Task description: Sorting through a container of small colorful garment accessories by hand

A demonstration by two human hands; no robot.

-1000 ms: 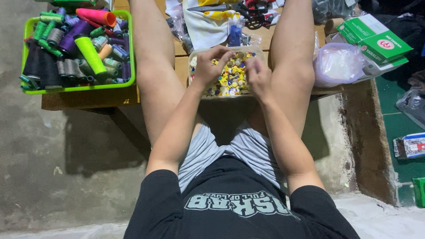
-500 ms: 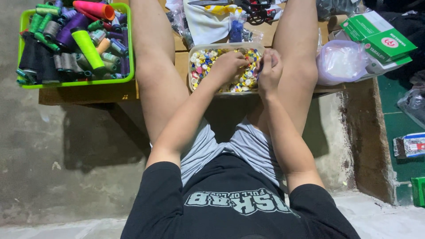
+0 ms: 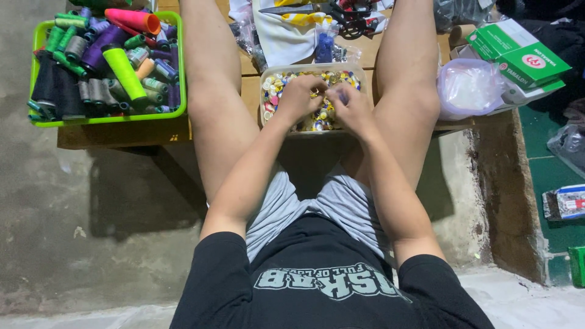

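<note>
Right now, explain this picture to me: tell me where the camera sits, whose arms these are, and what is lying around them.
There is no machine here. The camera sits on a person's head and looks straight down, so you see their own shirt, legs and arms from above. The left hand and right hand are both inside a clear tub full of small buttons in many colours, set on a low wooden board between the legs. The fingers are bunched among the buttons; whether they pinch one is too small to tell. At the left stands a green tray of thread spools. Beyond the tub lie scissors on white cloth. At the right are a knotted clear bag and green boxes.
</note>
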